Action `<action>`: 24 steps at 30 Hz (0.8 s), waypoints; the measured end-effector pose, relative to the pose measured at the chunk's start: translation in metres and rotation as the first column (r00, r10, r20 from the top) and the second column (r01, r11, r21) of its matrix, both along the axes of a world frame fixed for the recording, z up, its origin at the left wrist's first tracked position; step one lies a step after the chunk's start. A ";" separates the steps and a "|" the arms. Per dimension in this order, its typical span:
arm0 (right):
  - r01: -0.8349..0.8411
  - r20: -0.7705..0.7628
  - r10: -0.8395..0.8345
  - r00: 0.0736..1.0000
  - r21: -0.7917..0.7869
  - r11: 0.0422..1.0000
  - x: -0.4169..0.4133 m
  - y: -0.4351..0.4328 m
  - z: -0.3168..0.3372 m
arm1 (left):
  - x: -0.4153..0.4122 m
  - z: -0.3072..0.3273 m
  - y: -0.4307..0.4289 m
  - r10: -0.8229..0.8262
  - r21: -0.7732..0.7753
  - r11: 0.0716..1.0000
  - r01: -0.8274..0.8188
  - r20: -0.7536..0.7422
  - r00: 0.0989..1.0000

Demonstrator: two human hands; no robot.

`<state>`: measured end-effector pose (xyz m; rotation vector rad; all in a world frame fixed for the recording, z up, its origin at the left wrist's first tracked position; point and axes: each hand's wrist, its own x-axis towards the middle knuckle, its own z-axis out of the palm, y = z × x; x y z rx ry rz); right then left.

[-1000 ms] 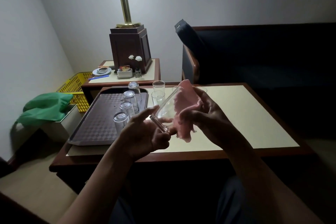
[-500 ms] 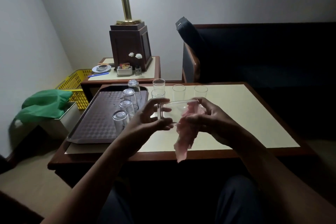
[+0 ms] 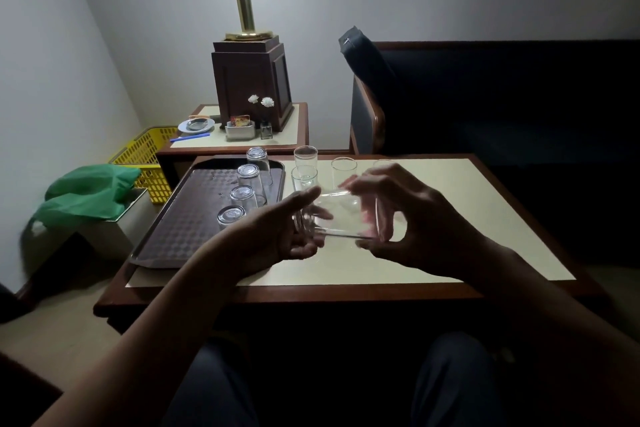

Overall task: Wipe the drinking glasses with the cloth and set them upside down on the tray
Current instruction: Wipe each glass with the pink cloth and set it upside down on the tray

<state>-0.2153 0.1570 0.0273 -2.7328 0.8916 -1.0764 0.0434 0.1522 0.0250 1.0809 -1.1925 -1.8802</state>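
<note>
A clear drinking glass (image 3: 341,218) lies on its side in the air over the table, base to the left, rim to the right. My left hand (image 3: 277,239) grips its base end, thumb on top and fingers underneath. My right hand (image 3: 419,218) curls round the rim end. Only a trace of the pink cloth (image 3: 364,220) shows through the glass by my right fingers; the rest is hidden. The brown tray (image 3: 180,236) at the table's left carries several glasses upside down (image 3: 242,196). Several upright glasses (image 3: 343,172) stand behind my hands.
The cream-topped table (image 3: 485,218) has a wooden rim. Behind it a side table (image 3: 291,130) bears a lamp base, dishes and a small vase. A yellow basket (image 3: 145,152) and a green bag (image 3: 86,194) sit at the left. A dark sofa (image 3: 502,97) is at the back right.
The glass has swung from tilted to lying level and come lower. The pink cloth that hung from my right hand is now almost out of sight.
</note>
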 end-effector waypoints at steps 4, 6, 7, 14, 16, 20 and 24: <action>-0.060 0.326 -0.160 0.932 0.572 0.818 0.000 -0.005 -0.010 | -0.001 -0.004 0.007 0.085 -0.412 0.908 -0.071 0.016 0.996; -0.280 0.500 -0.201 0.842 0.724 0.630 0.002 -0.007 -0.013 | -0.008 -0.008 0.012 0.188 -0.566 0.813 -0.139 0.029 0.982; -0.358 0.557 -0.268 0.787 0.764 0.537 0.004 -0.008 -0.013 | -0.012 -0.011 0.014 0.257 -0.633 0.754 -0.174 0.041 0.965; -0.715 0.722 -0.497 0.482 0.651 0.253 0.029 -0.003 -0.021 | -0.036 -0.044 0.014 0.662 -0.937 0.322 -0.137 0.119 0.740; -0.676 0.700 -0.575 0.423 0.666 0.314 0.034 -0.004 -0.024 | -0.041 -0.050 0.018 0.669 -0.922 0.363 -0.135 0.157 0.726; -0.434 0.620 -0.560 0.550 0.785 0.443 0.046 -0.003 -0.023 | -0.044 -0.043 0.024 0.402 -0.610 0.760 -0.223 0.173 0.899; -0.215 0.557 -0.494 0.667 0.779 0.589 0.056 0.002 -0.026 | -0.046 -0.032 0.025 0.311 -0.304 0.903 -0.303 -0.025 0.950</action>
